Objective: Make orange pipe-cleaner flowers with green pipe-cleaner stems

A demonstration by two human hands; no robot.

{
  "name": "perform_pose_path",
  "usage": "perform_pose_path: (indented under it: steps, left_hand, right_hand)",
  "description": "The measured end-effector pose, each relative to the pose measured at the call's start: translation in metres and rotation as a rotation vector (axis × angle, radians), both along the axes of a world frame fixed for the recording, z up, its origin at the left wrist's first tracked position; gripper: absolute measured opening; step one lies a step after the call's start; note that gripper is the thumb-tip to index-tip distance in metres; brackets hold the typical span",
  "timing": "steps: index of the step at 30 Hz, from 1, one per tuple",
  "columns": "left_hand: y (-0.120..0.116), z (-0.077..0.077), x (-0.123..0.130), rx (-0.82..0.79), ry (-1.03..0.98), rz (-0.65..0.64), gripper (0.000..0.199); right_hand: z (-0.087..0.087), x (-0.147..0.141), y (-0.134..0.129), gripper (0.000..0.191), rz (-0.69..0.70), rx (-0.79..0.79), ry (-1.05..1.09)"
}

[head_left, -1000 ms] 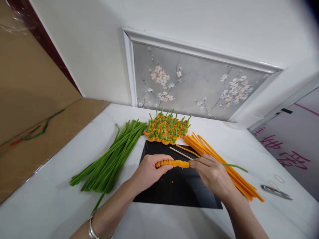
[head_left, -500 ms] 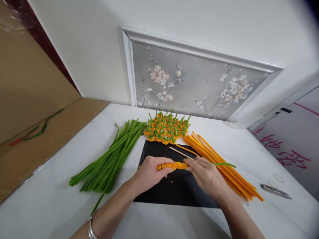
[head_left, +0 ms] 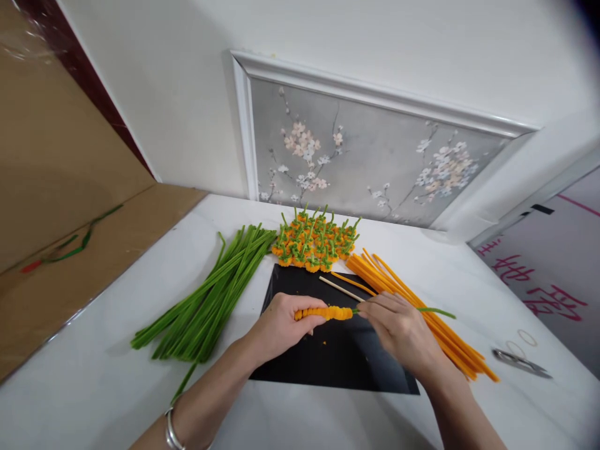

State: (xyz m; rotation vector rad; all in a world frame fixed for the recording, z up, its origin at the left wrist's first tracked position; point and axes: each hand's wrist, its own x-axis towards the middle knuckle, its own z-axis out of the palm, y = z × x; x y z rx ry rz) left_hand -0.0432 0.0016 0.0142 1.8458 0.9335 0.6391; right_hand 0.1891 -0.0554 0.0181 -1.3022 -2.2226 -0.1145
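Note:
My left hand (head_left: 284,322) is closed around the left end of an orange pipe-cleaner coil (head_left: 336,313), held level above a black mat (head_left: 328,359). From the coil's right end runs a green pipe cleaner (head_left: 435,311). My right hand (head_left: 394,322) pinches this green stem a little way off the coil, and its free end sticks out past the knuckles. Whether the stem passes through the coil is hidden. A thin wooden stick (head_left: 341,289) lies on the mat just beyond my right fingers.
Green pipe cleaners (head_left: 210,300) are heaped on the left, orange pipe cleaners (head_left: 422,306) on the right. Small orange pieces with green stems (head_left: 314,240) stand grouped behind the mat. Snips (head_left: 521,362) and rubber bands (head_left: 527,338) lie at the far right.
My right hand has moved to the right, away from the coil, so a short length of green stem now shows between them. My left hand has stayed in place.

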Motion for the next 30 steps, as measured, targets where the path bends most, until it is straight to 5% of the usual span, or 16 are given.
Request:
perform_pose_path:
  steps: [7, 12, 17, 30]
  left_hand:
    - [-0.001, 0.001, -0.001, 0.000, 0.008, 0.007, 0.025]
    - [0.003, 0.001, -0.003, -0.090, -0.111, 0.064, 0.043]
    - [0.006, -0.001, -0.003, -0.203, -0.240, 0.061, 0.028]
    - [0.002, -0.001, -0.002, -0.148, -0.179, 0.071, 0.021]
  right_hand:
    - [-0.006, -0.006, 0.000, 0.022, 0.019, -0.002, 0.036]
    - [-0.004, 0.008, 0.001, 0.017, -0.020, 0.041, 0.171]
    - [-0.001, 0.016, 0.002, 0.018, -0.058, 0.064, 0.174]
    - [-0.002, 0.014, -0.001, 0.016, -0.093, 0.107, -0.022]
